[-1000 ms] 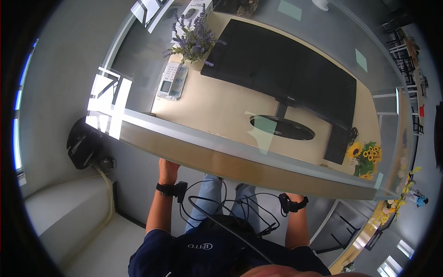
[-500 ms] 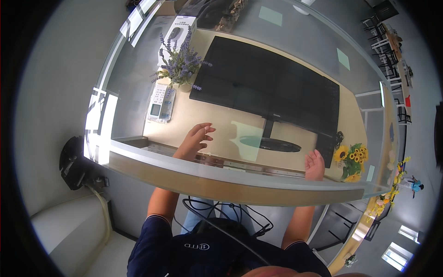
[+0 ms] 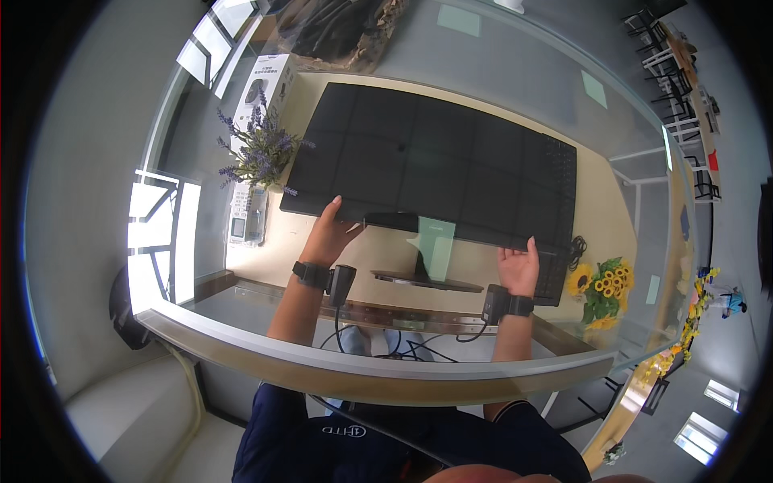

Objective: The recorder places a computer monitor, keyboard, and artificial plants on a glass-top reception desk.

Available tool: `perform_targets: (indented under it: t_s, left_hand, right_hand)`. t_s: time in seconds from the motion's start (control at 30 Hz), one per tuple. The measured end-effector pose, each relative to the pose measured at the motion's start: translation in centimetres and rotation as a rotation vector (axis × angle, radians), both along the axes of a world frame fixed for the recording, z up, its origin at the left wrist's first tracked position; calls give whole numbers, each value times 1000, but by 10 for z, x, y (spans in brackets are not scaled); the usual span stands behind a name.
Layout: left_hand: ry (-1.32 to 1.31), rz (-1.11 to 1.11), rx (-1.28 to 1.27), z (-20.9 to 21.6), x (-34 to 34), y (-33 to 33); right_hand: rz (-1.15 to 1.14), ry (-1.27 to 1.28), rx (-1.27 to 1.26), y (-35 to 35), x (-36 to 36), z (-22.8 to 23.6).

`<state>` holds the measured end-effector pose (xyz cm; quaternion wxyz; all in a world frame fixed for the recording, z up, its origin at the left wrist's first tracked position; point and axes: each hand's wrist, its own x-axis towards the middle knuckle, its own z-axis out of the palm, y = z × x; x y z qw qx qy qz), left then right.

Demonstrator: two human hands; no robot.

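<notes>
A wide black monitor point(image 3: 427, 157) stands behind the glass on a neck and an oval black base point(image 3: 431, 282). My left hand point(image 3: 326, 237) has its thumb over the monitor's lower edge, left of the neck, and its fingers are partly hidden below that edge. Toward the right end of the same edge, my right hand point(image 3: 519, 270) grips with the thumb up and the fingers partly tucked behind the frame. Both wrists carry dark straps with small cabled boxes. A black keyboard point(image 3: 551, 282) lies partly behind the monitor, right of my right hand.
Lavender flowers point(image 3: 258, 149), a white remote control point(image 3: 239, 221) and a white box point(image 3: 266, 80) stand left of the monitor. Sunflowers point(image 3: 604, 286) and a coiled black cable point(image 3: 577, 251) sit at the right. A glass case edge point(image 3: 386, 366) crosses over my forearms.
Both hands have moved forward from above the near tabletop to the monitor's lower edge and taken hold of it. The monitor now looks tilted differently, and the camera view has shifted.
</notes>
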<state>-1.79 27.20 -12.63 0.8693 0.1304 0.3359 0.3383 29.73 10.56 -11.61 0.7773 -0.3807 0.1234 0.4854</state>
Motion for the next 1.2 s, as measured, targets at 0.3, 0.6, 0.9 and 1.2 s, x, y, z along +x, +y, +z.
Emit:
perform_targets:
  t_s: [0.3, 0.6, 0.9, 1.2]
  left_hand:
    - [-133, 119, -59, 14, 17, 5]
    - [-37, 146, -31, 9, 11, 4]
    - [111, 85, -7, 29, -16, -42]
    - [148, 191, -98, 43, -64, -122]
  right_hand:
    - [-67, 154, 120, 26, -7, 0]
    - [-56, 92, 107, 12, -2, -8]
    - [-61, 173, 88, -35, -32, 21]
    - [53, 55, 117, -120, -65, 32]
